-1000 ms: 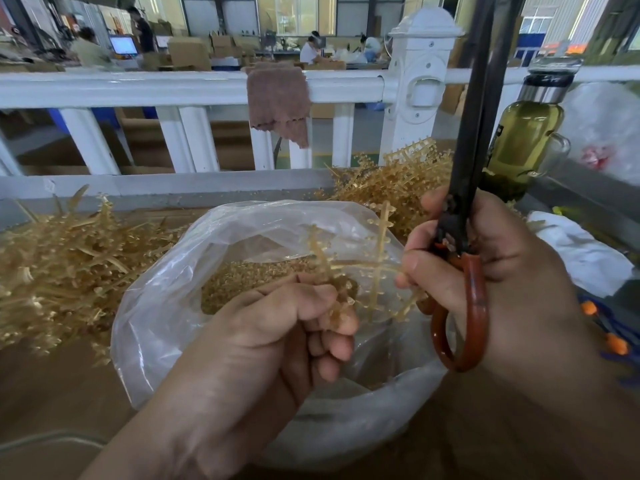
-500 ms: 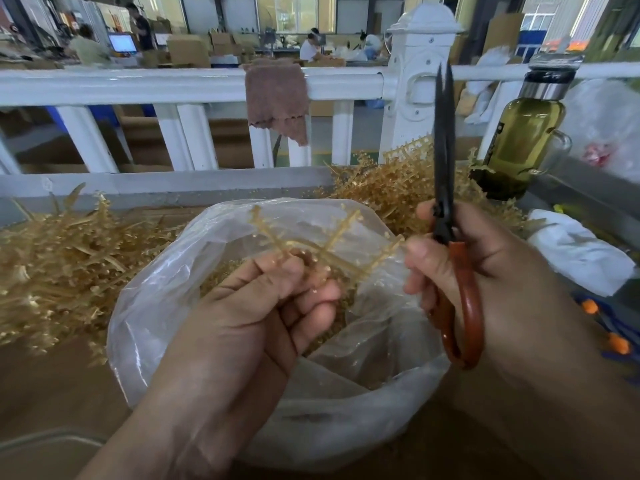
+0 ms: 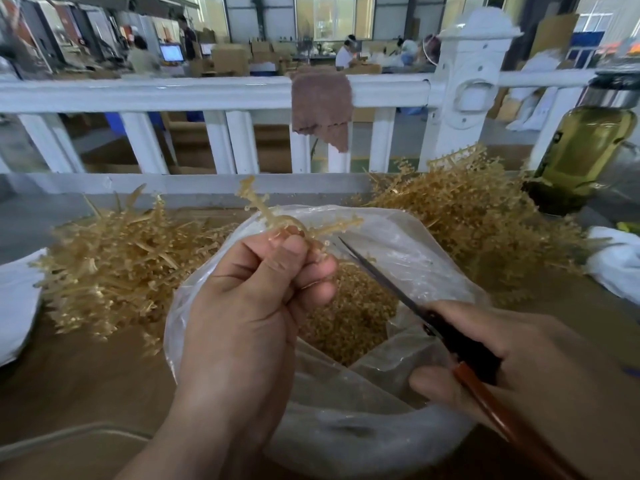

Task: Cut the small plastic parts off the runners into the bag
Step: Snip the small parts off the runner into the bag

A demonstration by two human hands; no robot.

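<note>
From the head view, the left hand (image 3: 249,306) is raised over the open mouth of a clear plastic bag (image 3: 346,438), its grip clamped on a tan plastic runner (image 3: 277,216) – thumb and curled fingers pinch its lower end, and the branched stem sticks up and away past the bag's far rim. The right hand (image 3: 512,368) has its grip closed round the red-brown handles of a pair of scissors (image 3: 446,336). The dark blades lie together and slant up to the left, with the tip just beside the left fingertips and below a side branch of the runner. Inside the bag lies a heap of small tan parts (image 3: 349,320).

The bag stands on a brown surface (image 3: 69,375) between two piles of runners – one to the left (image 3: 114,258), one to the right (image 3: 467,216). A bottle (image 3: 581,150) of yellowish liquid stands at far right, and a brown cloth (image 3: 320,105) hangs over a white railing (image 3: 173,95) behind.
</note>
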